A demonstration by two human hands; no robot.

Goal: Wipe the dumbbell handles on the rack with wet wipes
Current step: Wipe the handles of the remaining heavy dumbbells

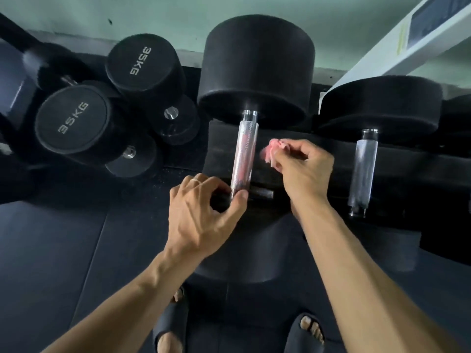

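Note:
A large black dumbbell lies on the low black rack (285, 138) with its knurled silver handle (244, 154) pointing toward me. My left hand (201, 212) pinches the near end of that handle between thumb and fingers. My right hand (303, 169) hovers just right of the handle, apart from it, fingers closed on a crumpled pink wet wipe (271, 150). A second dumbbell with a silver handle (363, 171) rests on the rack further right. The near heads of both dumbbells are mostly hidden by my arms.
Two 35KG dumbbells (76, 123) lie stacked on the floor at the left. A white machine frame (397, 52) slants across the top right. A pale green wall runs behind the rack. Dark rubber flooring (63, 250) spreads at lower left; my feet in dark slides (168, 327) stand below.

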